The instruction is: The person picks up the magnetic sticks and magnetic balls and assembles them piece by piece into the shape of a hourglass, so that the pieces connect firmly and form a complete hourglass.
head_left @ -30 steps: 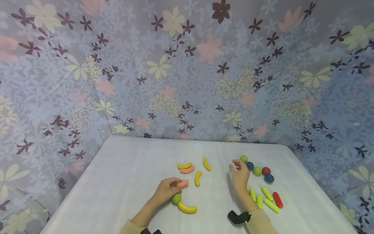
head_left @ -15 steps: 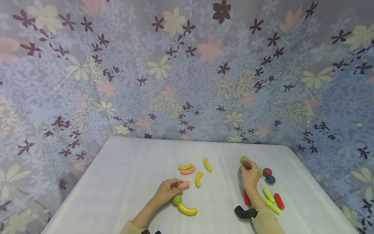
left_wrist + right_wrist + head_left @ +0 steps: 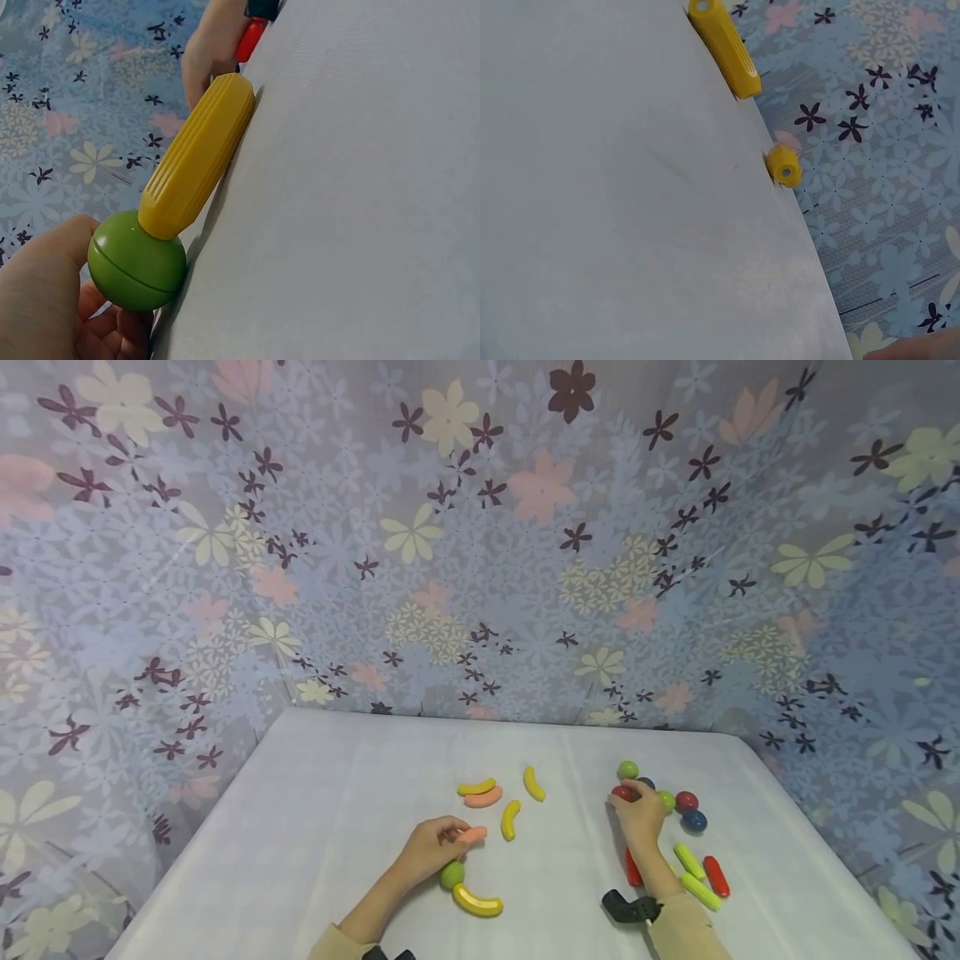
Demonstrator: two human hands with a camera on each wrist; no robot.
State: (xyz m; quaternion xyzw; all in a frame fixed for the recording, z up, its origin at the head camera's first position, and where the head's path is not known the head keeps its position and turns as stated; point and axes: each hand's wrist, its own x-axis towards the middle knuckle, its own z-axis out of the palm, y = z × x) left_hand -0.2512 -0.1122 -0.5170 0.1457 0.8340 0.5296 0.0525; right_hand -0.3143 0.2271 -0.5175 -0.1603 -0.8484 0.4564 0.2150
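Observation:
In the head view, my left hand (image 3: 429, 852) pinches a salmon-coloured curved stick (image 3: 472, 835). Beside its thumb lies a green ball (image 3: 452, 874), one end of a ridged yellow curved stick (image 3: 201, 154) touching it. The left wrist view shows the ball's seam but not the salmon stick. On the right, my right hand (image 3: 642, 814) holds a red ball (image 3: 622, 792) between thumb and fingers. Right by it are a green ball (image 3: 628, 769) and a dark blue ball (image 3: 647, 783), partly hidden. Only a sliver of this hand shows in the right wrist view.
Ahead of the left hand lie yellow curved sticks (image 3: 510, 820) and another salmon stick (image 3: 483, 797). Another red ball (image 3: 686, 801) and a dark blue ball (image 3: 693, 821) sit far right. Nearer are lime sticks (image 3: 700, 891) and red sticks (image 3: 716, 876). A floral curtain (image 3: 480, 568) hangs behind.
My right hand has moved right to the group of balls, then shifted slightly left with the red ball, which now shows more. The left hand stays; the green ball and yellow stick beside it shifted slightly.

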